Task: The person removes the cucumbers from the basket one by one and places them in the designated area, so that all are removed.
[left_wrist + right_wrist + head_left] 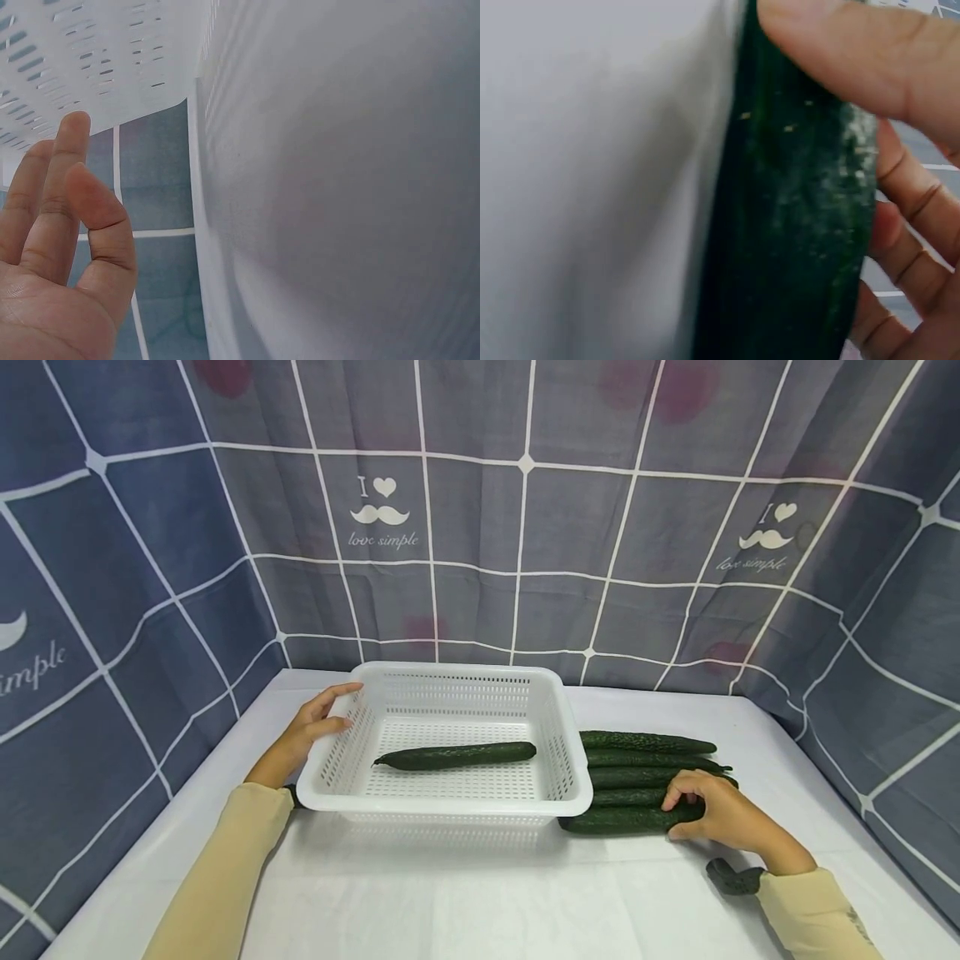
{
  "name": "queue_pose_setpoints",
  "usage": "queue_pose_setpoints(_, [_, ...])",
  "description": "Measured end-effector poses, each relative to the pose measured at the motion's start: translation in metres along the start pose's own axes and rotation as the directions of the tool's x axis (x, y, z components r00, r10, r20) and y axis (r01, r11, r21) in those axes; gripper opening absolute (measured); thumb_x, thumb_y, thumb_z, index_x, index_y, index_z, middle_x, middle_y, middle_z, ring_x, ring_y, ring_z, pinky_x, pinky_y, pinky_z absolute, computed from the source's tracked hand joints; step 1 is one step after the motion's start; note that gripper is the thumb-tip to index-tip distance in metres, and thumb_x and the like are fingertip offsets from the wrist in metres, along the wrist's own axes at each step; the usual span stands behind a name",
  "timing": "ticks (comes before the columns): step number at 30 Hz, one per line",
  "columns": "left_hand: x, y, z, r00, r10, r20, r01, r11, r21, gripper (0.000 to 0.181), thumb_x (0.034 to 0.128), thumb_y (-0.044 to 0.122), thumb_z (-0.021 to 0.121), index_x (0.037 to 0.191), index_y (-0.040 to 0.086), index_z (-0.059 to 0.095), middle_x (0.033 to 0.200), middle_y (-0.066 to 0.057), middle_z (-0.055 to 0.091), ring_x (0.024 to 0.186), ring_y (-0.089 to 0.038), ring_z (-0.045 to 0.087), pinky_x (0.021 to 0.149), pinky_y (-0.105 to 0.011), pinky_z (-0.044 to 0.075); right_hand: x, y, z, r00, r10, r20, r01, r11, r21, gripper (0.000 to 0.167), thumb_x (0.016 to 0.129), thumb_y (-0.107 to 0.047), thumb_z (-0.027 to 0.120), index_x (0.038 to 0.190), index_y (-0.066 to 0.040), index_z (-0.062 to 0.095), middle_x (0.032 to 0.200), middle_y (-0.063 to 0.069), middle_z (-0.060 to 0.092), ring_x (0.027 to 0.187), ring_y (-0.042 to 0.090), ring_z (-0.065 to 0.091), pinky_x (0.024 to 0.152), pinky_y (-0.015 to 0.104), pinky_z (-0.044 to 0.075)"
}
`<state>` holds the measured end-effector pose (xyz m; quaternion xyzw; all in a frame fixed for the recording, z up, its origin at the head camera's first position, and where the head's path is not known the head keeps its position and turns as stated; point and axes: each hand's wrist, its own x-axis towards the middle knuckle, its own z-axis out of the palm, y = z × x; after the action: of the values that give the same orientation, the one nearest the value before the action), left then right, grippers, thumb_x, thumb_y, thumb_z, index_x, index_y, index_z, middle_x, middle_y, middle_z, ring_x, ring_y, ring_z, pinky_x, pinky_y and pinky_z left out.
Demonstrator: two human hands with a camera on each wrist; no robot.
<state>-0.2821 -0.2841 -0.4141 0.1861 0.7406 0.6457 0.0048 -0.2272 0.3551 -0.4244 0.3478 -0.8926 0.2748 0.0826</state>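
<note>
A white perforated plastic basket [450, 806] stands on the white cloth, with one dark green cucumber [457, 756] lying across its floor. My left hand [309, 728] rests on the basket's left rim; in the left wrist view its fingers [56, 195] are loosely extended beside the slotted wall. To the basket's right, several cucumbers [648, 742] lie side by side. My right hand [720, 814] pinches the right end of the nearest cucumber [615, 822] between thumb and fingers. Up close, the right wrist view shows the thumb [855, 45] pressed on its dark skin.
White cloth [465, 902] covers the table. A grey checked curtain [480, 527] hangs behind and along both sides. Dark straps [735, 878] circle the wrists below beige sleeves [813, 914]. The left ends of the cucumber row lie close against the basket's right side.
</note>
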Motion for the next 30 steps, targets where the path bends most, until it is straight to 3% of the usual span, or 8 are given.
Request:
queue_pose_setpoints(5, [0.000, -0.001, 0.001, 1.000, 0.001, 0.004, -0.001, 1.000, 0.001, 0.056, 0.1014, 0.006, 0.056, 0.151, 0.032, 0.060, 0.135, -0.005, 0.058, 0.105, -0.017, 0.068, 0.078, -0.035, 0.063, -0.001, 0.002, -0.005, 1.000, 0.019, -0.007, -0.018, 0.998, 0.068, 0.034, 0.076, -0.002, 0.095, 0.101, -0.017, 0.078, 0.095, -0.008, 0.069, 0.082, 0.008, 0.055, 0.067, 0.027, 0.045])
queue_pose_setpoints(11, [0.000, 0.001, 0.001, 1.000, -0.009, 0.001, 0.009, 1.000, -0.003, 0.055, 0.1019, 0.006, 0.057, 0.151, 0.032, 0.060, 0.134, -0.005, 0.059, 0.103, -0.017, 0.069, 0.077, -0.034, 0.063, 0.004, -0.001, -0.015, 0.998, 0.063, -0.002, -0.062, 0.995, 0.081, 0.030, 0.085, -0.001, 0.089, 0.112, -0.005, 0.078, 0.108, -0.006, 0.075, 0.097, 0.005, 0.065, 0.077, 0.026, 0.055])
queue_pose_setpoints(17, [-0.001, 0.001, 0.001, 1.000, -0.012, -0.001, 0.012, 1.000, -0.018, 0.054, 0.1024, 0.005, 0.056, 0.150, 0.032, 0.061, 0.134, -0.003, 0.059, 0.103, -0.017, 0.069, 0.077, -0.034, 0.063, 0.012, -0.007, -0.025, 0.998, 0.045, 0.047, -0.053, 0.981, 0.187, 0.031, 0.090, 0.003, 0.082, 0.120, 0.003, 0.074, 0.118, -0.009, 0.075, 0.102, 0.005, 0.068, 0.083, 0.023, 0.056])
queue_pose_setpoints(25, [0.000, 0.001, 0.001, 1.000, -0.008, 0.003, 0.008, 1.000, -0.026, 0.055, 0.1024, 0.004, 0.056, 0.150, 0.031, 0.061, 0.134, -0.003, 0.060, 0.103, -0.017, 0.069, 0.077, -0.033, 0.063, 0.025, -0.017, -0.036, 0.993, 0.006, 0.116, -0.051, 0.920, 0.388, 0.031, 0.095, 0.008, 0.074, 0.126, 0.007, 0.070, 0.125, -0.010, 0.074, 0.107, 0.008, 0.072, 0.082, 0.024, 0.060])
queue_pose_setpoints(30, [0.000, 0.001, 0.001, 1.000, -0.001, 0.008, 0.002, 1.000, -0.024, 0.055, 0.1028, 0.004, 0.056, 0.150, 0.032, 0.060, 0.134, -0.004, 0.060, 0.103, -0.017, 0.069, 0.077, -0.034, 0.063, 0.034, -0.023, -0.040, 0.991, -0.019, 0.132, -0.042, 0.896, 0.442, 0.032, 0.095, 0.011, 0.072, 0.127, 0.005, 0.071, 0.126, -0.010, 0.074, 0.110, 0.010, 0.072, 0.088, 0.023, 0.059])
